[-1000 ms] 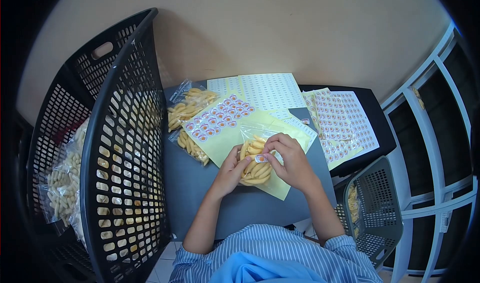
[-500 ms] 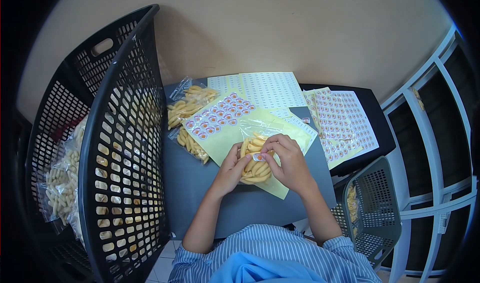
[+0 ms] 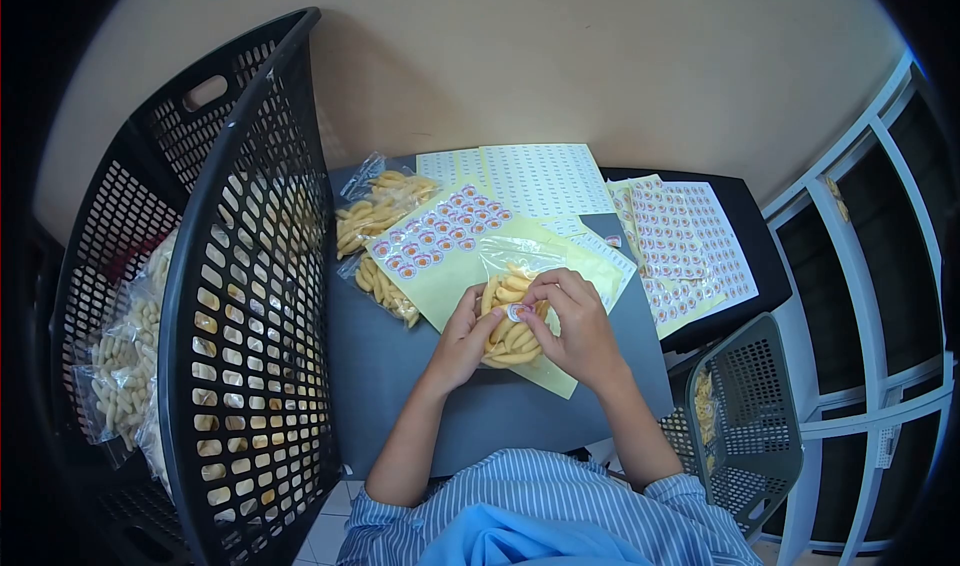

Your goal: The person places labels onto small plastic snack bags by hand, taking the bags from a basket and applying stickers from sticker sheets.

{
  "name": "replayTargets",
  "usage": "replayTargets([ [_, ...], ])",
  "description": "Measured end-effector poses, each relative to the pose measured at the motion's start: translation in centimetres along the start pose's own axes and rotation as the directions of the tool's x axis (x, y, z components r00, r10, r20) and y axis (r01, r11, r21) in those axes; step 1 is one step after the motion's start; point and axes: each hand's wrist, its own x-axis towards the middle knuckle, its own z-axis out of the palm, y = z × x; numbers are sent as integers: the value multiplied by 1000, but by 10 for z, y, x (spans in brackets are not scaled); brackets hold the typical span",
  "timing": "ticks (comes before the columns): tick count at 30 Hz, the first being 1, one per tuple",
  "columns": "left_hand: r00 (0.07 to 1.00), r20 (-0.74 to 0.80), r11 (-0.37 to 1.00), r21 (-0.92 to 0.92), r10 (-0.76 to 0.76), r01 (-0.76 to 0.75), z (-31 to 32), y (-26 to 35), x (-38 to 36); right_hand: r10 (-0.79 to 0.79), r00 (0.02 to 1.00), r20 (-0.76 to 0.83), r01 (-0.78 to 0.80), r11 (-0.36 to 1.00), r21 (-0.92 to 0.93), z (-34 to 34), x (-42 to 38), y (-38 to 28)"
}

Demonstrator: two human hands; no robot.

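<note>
A clear plastic bag of pale yellow finger-shaped snacks (image 3: 515, 348) lies on the grey table, partly over a yellow sticker sheet. On its front sits a small round sticker (image 3: 518, 312) with an orange centre. My left hand (image 3: 468, 334) touches the bag's left side, its thumb at the sticker's left edge. From the right, my right hand (image 3: 572, 324) pinches the sticker's other edge between thumb and fingers. Just behind the bag, the yellow sheet (image 3: 440, 231) bears rows of round stickers.
Two more snack bags (image 3: 385, 206) lie at the table's back left. Further sticker sheets (image 3: 545, 176) (image 3: 690, 236) cover the back and right. A tall black basket (image 3: 250, 296) with bags stands at left; a grey-green basket (image 3: 745, 406) stands low at right.
The sticker between my hands shows more of its round face and lies flatter against the bag. Both hands have barely moved.
</note>
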Motion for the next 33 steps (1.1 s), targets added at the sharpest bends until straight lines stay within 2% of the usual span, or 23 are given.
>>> replayTargets([
  [4,1000,11,997,-76,-22,23,4,6,-1,-7,1000,-14,7,1000,-9,-1,1,-1],
  [7,1000,4,995,-91,30,-29,7,1,0,-7,1000,-8,7,998,-59,-2,1,-1],
  [11,1000,-15,997,-70,18,-19,8,2,0,-10,999,-41,7,997,-75,-1,0,0],
  [16,999,-15,998,-50,34,-35,9,0,0,45,998,-38,-43,998,42,2,-2,6],
  [19,1000,-1,998,-60,1,-1,9,3,0,52,996,-74,-48,998,49,8,-5,13],
  [21,997,-25,996,45,72,-71,12,3,-1,55,993,-109,-54,998,14,9,-5,12],
  [23,996,-27,995,53,80,-79,11,0,0,58,988,-142,-62,998,-22,11,-4,10],
  [25,996,-29,994,61,89,-87,11,-1,0,179,954,-242,-151,980,133,16,-2,7],
  [26,995,-28,994,61,93,-91,12,-1,0,181,953,-241,-152,979,133,19,-1,6],
  [27,995,-27,994,61,97,-95,12,0,-1,314,919,-241,-215,907,362,23,0,5],
  [28,995,-27,994,61,97,-95,13,1,-1,439,874,-208,-256,781,570,26,1,6],
  [29,992,-27,988,100,120,-116,13,2,-1,438,875,-208,-255,781,570,26,1,7],
  [31,990,-25,981,138,142,-137,13,3,-1,467,877,-118,-263,669,695,28,2,10],
  [33,987,5,976,146,163,-162,10,0,-1,425,898,-114,-240,691,682,31,-1,19],
])
